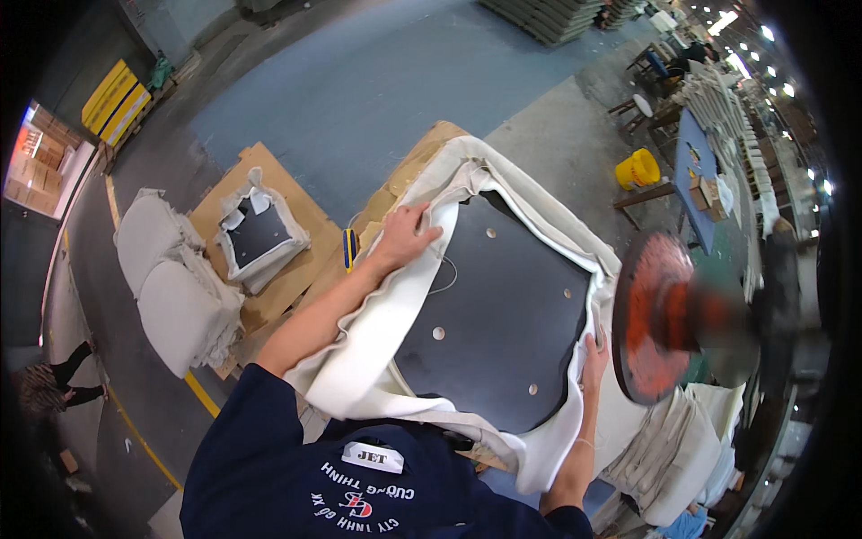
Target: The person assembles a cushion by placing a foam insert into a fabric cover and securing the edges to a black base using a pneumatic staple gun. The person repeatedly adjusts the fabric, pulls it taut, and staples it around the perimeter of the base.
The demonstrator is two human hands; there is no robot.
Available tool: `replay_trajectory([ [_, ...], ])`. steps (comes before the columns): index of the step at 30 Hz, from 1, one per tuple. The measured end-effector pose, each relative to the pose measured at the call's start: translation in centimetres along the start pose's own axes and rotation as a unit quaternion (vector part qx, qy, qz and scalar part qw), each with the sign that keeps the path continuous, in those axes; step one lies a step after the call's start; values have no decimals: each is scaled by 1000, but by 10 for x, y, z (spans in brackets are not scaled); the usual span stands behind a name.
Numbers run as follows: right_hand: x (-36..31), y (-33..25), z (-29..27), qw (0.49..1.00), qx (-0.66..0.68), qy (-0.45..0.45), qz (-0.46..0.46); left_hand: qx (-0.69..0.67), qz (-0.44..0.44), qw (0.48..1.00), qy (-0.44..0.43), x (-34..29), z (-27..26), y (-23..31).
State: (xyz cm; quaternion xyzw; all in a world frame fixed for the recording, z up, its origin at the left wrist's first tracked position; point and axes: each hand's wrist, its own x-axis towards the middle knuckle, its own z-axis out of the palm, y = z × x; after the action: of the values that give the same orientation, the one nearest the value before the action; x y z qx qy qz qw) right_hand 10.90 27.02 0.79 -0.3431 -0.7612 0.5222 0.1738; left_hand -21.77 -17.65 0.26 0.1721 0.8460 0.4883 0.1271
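In front of me is an upholstered seat, its underside a dark board (489,305) with several round holes. Beige fabric and white padding form a loose cover (377,346) round the board's edges, folded outward at the left and rucked along the front. My left hand (409,238) is closed on the cover's edge at the upper left, the fingers bent over it. At the right side my right hand (593,361) grips the cover's rim, its fingers partly hidden beneath. A thin loose cord (449,274) curls over the board's left edge.
A similar padded piece (260,232) lies on cardboard (310,220) to the left, beside stacked beige cushions (171,274). Close on the right stands a red round disc (651,319) on a shaft. Folded fabric (660,449) hangs below it. Farther off are a yellow bucket (637,169) and blue-topped table (693,180).
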Motion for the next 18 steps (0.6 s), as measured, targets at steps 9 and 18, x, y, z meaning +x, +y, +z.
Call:
replay_trajectory([
  [9, -16, 1, 8, 998, 33, 44, -4, -34, 27, 999, 25, -10, 1, 15],
  [18, -4, -15, 22, 989, -133, 64, -5, -37, 26, 998, 31, -10, 6, 10],
])
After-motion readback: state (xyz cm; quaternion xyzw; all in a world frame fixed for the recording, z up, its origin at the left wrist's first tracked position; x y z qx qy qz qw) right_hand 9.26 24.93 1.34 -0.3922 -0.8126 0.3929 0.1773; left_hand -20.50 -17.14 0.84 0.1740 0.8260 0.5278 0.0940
